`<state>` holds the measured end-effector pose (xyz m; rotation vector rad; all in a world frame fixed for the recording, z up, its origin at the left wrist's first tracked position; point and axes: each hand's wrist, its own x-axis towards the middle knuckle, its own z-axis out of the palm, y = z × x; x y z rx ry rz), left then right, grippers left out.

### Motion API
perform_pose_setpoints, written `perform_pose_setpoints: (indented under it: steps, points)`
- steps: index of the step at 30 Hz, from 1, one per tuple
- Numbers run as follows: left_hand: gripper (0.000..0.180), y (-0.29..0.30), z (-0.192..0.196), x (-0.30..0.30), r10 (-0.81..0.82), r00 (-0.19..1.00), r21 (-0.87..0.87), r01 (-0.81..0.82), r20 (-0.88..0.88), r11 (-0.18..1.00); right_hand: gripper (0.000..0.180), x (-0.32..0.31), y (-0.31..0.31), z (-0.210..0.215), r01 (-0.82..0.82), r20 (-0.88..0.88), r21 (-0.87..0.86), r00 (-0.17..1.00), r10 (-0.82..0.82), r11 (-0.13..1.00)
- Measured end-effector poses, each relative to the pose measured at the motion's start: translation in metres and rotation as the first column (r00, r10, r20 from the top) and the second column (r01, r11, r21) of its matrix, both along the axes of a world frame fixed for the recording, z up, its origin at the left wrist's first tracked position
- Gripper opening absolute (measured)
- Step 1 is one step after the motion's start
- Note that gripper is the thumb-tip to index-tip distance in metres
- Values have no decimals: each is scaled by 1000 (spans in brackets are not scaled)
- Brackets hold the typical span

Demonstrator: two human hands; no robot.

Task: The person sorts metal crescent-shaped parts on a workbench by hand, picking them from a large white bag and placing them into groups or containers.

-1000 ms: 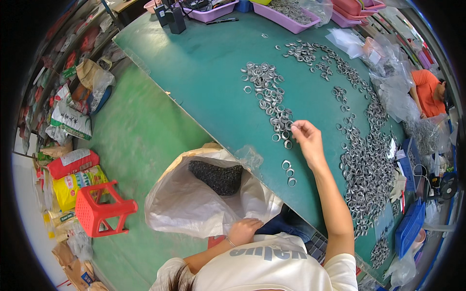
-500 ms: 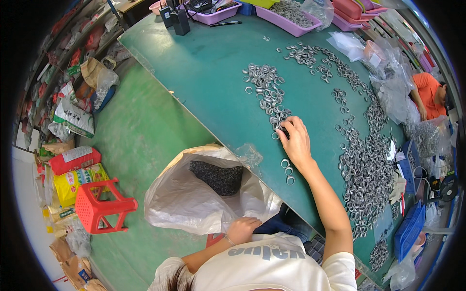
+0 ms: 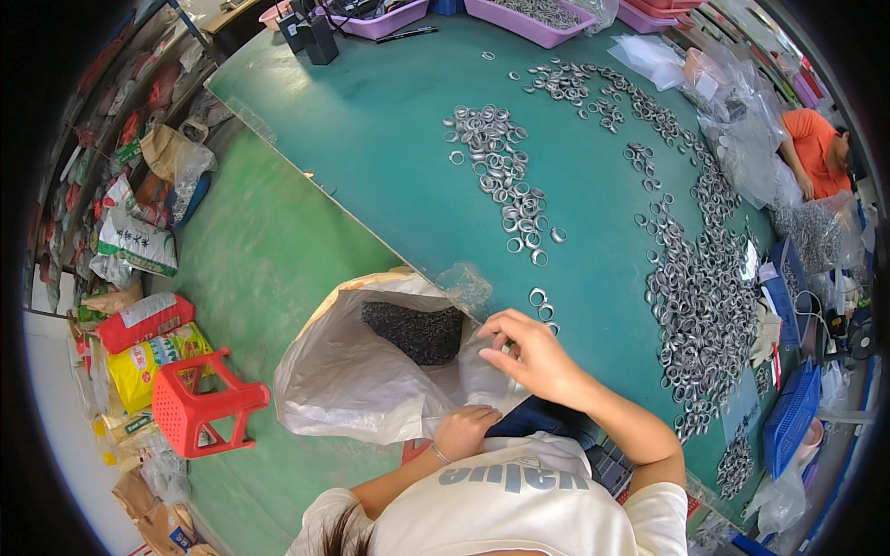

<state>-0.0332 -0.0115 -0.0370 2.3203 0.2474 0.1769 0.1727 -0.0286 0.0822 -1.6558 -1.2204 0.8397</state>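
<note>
My left hand is closed on the near rim of a large white woven sack, holding its mouth up. Dark, small pieces lie heaped inside the sack. At the sack's right rim, by the table edge, hovers my right hand. Its fingers are loosely bent and the thumb stands apart from them; I see nothing between them. Just beyond that hand are a few grey metal rings, partly hidden by it. A longer cluster of rings lies farther up the green table.
The green table carries a big ring heap on the right. Purple trays stand at its far edge. Plastic bags and a blue basket line the right. A co-worker in orange sits beyond. A red stool stands left.
My right hand has moved from the ring cluster back toward the sack's mouth. My left hand stays on the sack's rim. The view has shifted slightly.
</note>
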Motion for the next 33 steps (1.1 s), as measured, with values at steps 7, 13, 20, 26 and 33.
perform_pose_setpoints:
  steps: [7, 13, 20, 26, 33]
  points:
    - [33, -2, 1, -3, 25, 1000, 23, -25, 15, 999, 17, 43, -13, -7, 347, 517, 64, 791, -328, 936]
    - [33, 1, 5, 2, 7, 1000, 21, -7, 18, 1000, 13, 55, -3, -34, 286, 507, 53, 818, -273, 957]
    - [33, 0, 5, 0, 19, 999, 4, -19, 33, 1000, 12, 75, 25, -27, 445, 376, -32, 835, -402, 895]
    - [31, 0, 3, 1, 21, 999, 5, -21, 26, 1000, 10, 86, 31, -39, 461, 552, -64, 755, -354, 885]
    - [32, 0, 0, 0, 14, 999, -1, -14, 33, 1000, 10, 30, 31, -15, 163, 162, -44, 975, -154, 986]
